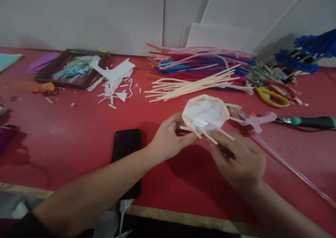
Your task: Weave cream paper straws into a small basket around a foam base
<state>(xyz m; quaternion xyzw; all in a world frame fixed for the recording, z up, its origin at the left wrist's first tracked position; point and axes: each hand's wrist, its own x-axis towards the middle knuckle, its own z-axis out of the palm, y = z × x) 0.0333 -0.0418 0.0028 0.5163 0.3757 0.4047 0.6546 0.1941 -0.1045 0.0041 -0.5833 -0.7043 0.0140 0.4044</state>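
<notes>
A small round craft piece (206, 115), with a white inside, a cream rim and short cream sticks poking out along its right and near sides, is held above the red table. My left hand (170, 136) is closed on its left edge, thumb by the sticks. My right hand (238, 157) is closed at the near right edge, its thumb and fingers against the piece; the fingertips are partly hidden and blurred. Behind the piece lies a loose bundle of cream chenille stems (194, 86).
Pink, blue and red stems (199, 58) lie at the back. Yellow-handled scissors (271, 97), a glue gun (262, 121) and its cord are on the right. White scraps (115, 79), a brown tray (63, 84) and a black phone (127, 154) sit on the left.
</notes>
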